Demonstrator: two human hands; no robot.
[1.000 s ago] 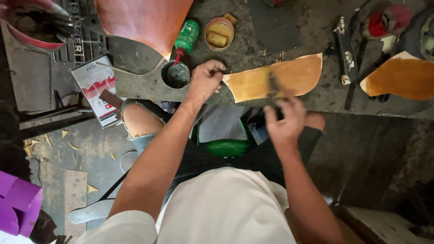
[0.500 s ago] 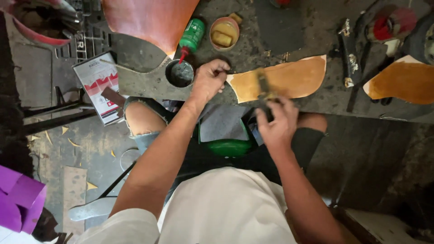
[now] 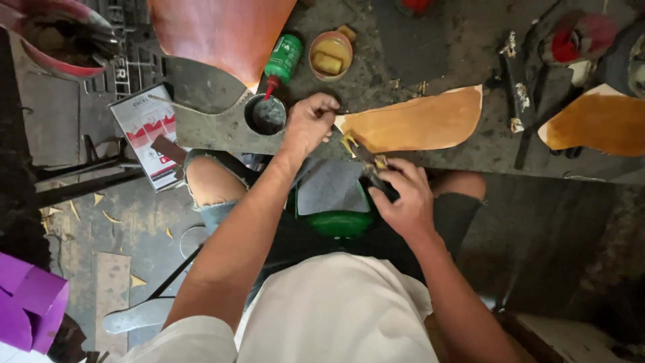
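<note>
While the left hand [image 3: 310, 123] pins the leather piece's [image 3: 416, 121] edge, the right hand [image 3: 402, 195] (fingers clenched) grips a brush [image 3: 366, 158].

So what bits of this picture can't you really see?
Head view only:
- The dark tool in the right hand: fingers cover its handle; the glue-smeared tip is blurred.
- What the left hand pinches at the tan leather piece: too small.
- The second tan leather piece: cut off by the right edge.
- The round black pot: its contents are too dark.
- The green stool: mostly hidden by grey cloth and legs.
</note>
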